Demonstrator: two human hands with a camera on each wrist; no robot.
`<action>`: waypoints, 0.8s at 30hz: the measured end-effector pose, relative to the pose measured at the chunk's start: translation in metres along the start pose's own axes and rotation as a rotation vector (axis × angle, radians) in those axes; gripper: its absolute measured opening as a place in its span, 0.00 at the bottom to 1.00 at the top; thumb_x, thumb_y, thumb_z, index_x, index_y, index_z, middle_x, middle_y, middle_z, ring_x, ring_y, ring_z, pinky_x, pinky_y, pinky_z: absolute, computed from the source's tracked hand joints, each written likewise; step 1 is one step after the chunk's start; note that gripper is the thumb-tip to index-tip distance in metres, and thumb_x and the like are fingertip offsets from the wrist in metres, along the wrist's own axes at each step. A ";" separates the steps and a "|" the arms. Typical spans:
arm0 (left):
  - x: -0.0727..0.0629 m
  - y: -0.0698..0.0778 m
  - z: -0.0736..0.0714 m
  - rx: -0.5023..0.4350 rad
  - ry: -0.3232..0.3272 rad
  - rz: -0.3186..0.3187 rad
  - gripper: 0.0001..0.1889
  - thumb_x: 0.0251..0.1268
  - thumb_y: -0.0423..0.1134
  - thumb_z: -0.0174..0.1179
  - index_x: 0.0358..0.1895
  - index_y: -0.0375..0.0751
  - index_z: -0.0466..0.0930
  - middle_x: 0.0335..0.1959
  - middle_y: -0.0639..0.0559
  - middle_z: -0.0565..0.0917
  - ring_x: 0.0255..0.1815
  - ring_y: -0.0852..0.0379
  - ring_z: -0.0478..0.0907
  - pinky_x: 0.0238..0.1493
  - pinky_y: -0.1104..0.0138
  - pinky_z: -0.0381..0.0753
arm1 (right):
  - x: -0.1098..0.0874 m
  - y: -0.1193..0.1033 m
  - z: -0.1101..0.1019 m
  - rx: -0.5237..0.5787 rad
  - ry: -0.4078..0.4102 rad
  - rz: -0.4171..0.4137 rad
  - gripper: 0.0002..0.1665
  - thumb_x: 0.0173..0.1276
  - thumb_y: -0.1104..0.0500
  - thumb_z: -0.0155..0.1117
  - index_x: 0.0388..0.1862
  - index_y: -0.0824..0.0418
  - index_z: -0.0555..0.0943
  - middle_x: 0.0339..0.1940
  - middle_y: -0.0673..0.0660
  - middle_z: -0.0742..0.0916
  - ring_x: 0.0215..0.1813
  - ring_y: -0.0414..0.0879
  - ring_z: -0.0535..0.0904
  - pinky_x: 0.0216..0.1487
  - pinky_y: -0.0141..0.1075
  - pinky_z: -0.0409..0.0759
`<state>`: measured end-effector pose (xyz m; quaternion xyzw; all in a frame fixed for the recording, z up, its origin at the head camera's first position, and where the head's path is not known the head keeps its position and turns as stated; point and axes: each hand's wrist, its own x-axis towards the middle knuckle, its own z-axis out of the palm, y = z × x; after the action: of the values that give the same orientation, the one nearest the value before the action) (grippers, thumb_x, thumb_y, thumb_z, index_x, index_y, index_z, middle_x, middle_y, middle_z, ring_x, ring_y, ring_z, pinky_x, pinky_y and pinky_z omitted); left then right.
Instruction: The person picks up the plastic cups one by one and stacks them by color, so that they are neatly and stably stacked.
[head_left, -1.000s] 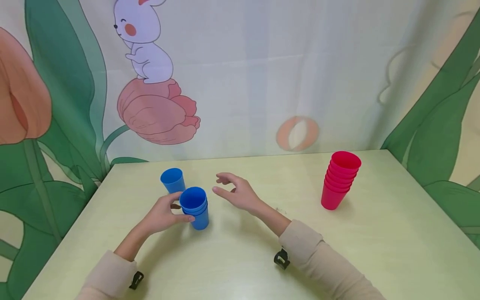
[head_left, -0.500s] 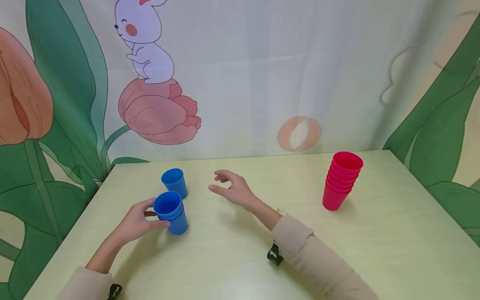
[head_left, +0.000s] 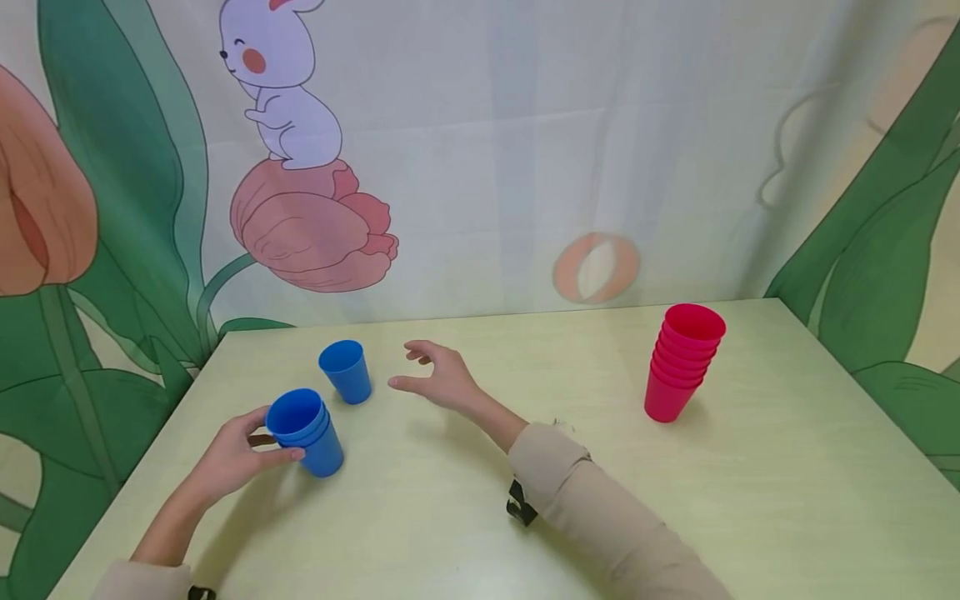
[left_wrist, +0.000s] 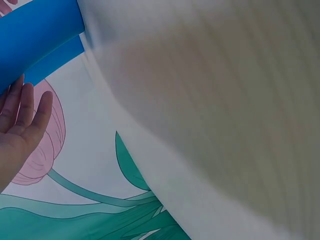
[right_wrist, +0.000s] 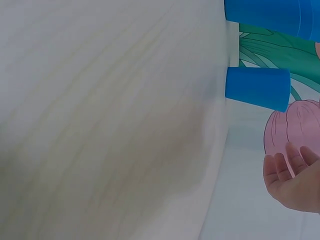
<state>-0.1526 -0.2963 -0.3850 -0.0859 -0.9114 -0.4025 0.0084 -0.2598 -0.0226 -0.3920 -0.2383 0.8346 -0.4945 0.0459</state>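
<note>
My left hand [head_left: 232, 457] grips a short stack of nested blue cups [head_left: 321, 454] at the table's left side, thumb in front and fingers behind. Whether the stack's base touches the table, I cannot tell. Behind it a single blue cup [head_left: 348, 377] stands upright, mouth up. To the right of that cup my right hand [head_left: 438, 379] hovers with fingers loosely bent and thumb apart, touching nothing. The left wrist view shows the fingers [left_wrist: 40, 120] against the blue stack [left_wrist: 40, 42]. In the right wrist view, the single cup [right_wrist: 257, 87] stands apart from my right hand [right_wrist: 295, 185].
A tall stack of nested red cups [head_left: 678, 367] stands on the right of the pale table [head_left: 450, 517]. A curtain [head_left: 465, 167] printed with a rabbit and flowers hangs behind the table's back edge.
My left hand has moved the blue stack left and slightly toward me, away from the single blue cup, now fully in view. My right hand has shifted left toward that cup.
</note>
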 end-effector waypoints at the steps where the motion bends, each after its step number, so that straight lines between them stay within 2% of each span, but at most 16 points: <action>1: 0.000 -0.001 0.000 -0.001 0.000 0.001 0.32 0.51 0.38 0.67 0.57 0.25 0.66 0.52 0.31 0.74 0.52 0.36 0.71 0.48 0.48 0.74 | 0.002 -0.001 0.003 -0.008 -0.003 -0.002 0.36 0.57 0.48 0.66 0.62 0.61 0.69 0.54 0.57 0.79 0.56 0.51 0.71 0.50 0.40 0.73; 7: 0.001 -0.003 0.001 -0.009 -0.001 -0.016 0.32 0.51 0.37 0.67 0.58 0.25 0.66 0.53 0.32 0.74 0.52 0.36 0.71 0.48 0.49 0.74 | 0.015 -0.005 0.017 -0.059 0.014 -0.012 0.37 0.57 0.49 0.67 0.62 0.62 0.69 0.55 0.58 0.78 0.57 0.54 0.71 0.51 0.40 0.73; 16: -0.002 -0.003 -0.001 0.015 0.005 -0.015 0.31 0.51 0.37 0.67 0.57 0.25 0.66 0.52 0.32 0.75 0.52 0.37 0.71 0.47 0.51 0.75 | 0.036 -0.011 0.040 -0.154 0.027 0.027 0.40 0.55 0.42 0.66 0.63 0.58 0.69 0.56 0.53 0.78 0.57 0.47 0.71 0.51 0.37 0.73; 24: -0.001 -0.002 -0.002 0.007 -0.003 -0.007 0.32 0.51 0.37 0.67 0.57 0.25 0.66 0.52 0.32 0.74 0.52 0.36 0.71 0.47 0.49 0.75 | 0.048 -0.019 0.049 -0.203 0.035 0.077 0.42 0.52 0.39 0.66 0.63 0.56 0.69 0.56 0.52 0.78 0.58 0.46 0.69 0.53 0.38 0.72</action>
<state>-0.1520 -0.2991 -0.3852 -0.0831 -0.9130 -0.3993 0.0057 -0.2801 -0.0906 -0.3928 -0.2008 0.8896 -0.4094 0.0261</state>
